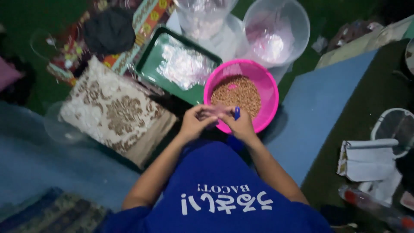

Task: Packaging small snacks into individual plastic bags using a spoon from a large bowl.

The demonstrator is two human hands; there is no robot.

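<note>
Pink bowl (263, 92) of grain lies just ahead; left hand (196, 123) and right hand (241, 125) meet, pinching a small bag (217, 110) at its near rim.

Both forearms converge forward; left hand (195, 123) and right hand (241, 125) meet, fingers pinched together.

The basin (267, 92) sits on the floor just beyond both hands, with grain (237, 94) in it. A tray (148, 58) lies to its left, a cushion (114, 112) nearer left, and two buckets (276, 32) behind.
</note>
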